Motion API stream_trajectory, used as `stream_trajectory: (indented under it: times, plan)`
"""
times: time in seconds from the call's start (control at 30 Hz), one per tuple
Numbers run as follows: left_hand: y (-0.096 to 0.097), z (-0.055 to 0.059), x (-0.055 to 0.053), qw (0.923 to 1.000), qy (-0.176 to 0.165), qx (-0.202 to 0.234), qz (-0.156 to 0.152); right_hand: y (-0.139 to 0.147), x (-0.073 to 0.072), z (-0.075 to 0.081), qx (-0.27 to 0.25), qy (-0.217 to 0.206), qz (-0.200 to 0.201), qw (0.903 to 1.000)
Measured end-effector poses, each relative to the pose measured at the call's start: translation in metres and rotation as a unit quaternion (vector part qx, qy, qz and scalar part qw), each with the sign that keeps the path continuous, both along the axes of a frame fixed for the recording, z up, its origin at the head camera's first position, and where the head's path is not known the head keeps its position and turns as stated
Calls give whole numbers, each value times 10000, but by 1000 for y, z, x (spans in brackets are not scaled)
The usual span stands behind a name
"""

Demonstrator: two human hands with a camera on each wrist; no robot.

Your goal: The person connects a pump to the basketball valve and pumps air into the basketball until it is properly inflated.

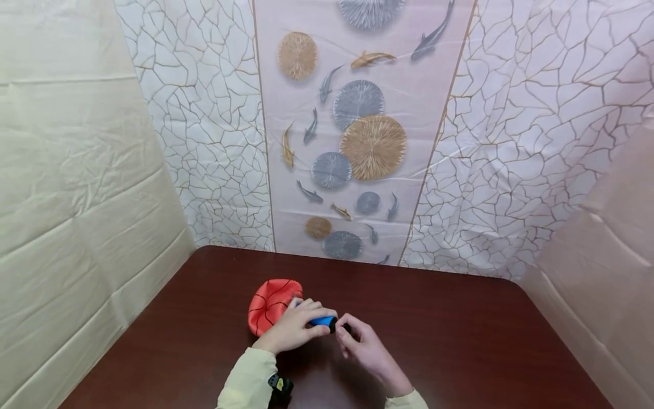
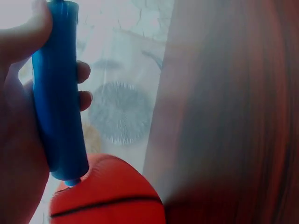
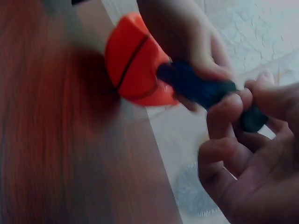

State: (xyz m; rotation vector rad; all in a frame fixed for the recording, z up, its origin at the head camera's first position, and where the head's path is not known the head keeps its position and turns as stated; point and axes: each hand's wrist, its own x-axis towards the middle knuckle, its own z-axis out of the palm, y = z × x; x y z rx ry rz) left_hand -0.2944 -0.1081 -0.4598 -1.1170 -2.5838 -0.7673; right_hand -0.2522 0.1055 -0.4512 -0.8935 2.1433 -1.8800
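Observation:
A blue hand pump [image 1: 323, 321] lies across my left hand [image 1: 295, 328], whose fingers and thumb wrap its barrel. The left wrist view shows the barrel [image 2: 60, 102] at full length, its narrow tip meeting a red-orange ball [image 2: 114, 200] with black lines. That ball [image 1: 268, 307] looks soft and dented, left of the hands in the head view. My right hand [image 1: 365, 347] pinches the pump's dark handle [image 3: 253, 120] close to the barrel's black end. Fingers partly cover the handle and its rod.
A dark reddish-brown table [image 1: 449, 318] with rounded far corners lies under the hands. Behind it hangs a patterned cloth [image 1: 337, 170] with fish and round motifs. Cream cloth walls [image 1: 76, 187] flank both sides. A black strap device [image 1: 280, 386] sits at the left wrist.

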Motion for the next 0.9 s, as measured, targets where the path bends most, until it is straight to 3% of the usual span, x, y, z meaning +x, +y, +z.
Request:
stream_trajectory:
  times: [0.1, 0.27, 0.57, 0.73, 0.9]
  plan:
    - [2, 1, 2, 9996, -142, 169, -189, -2, 4, 3, 40, -46, -121, 9999]
    - [-6, 5, -1, 9981, -32, 410, -454, 6, 9, 23, 583, -60, -48, 9983]
    - [-20, 8, -3, 9950, -410, 892, -190, 40, 31, 63, 327, 347, -61, 9988]
    - [-15, 7, -3, 9929, -761, 891, -181, 38, 31, 62, 81, 721, -159, 9972]
    - [-8, 4, -1, 9906, -896, 1033, -56, 22, 23, 46, -157, 570, -337, 9977]
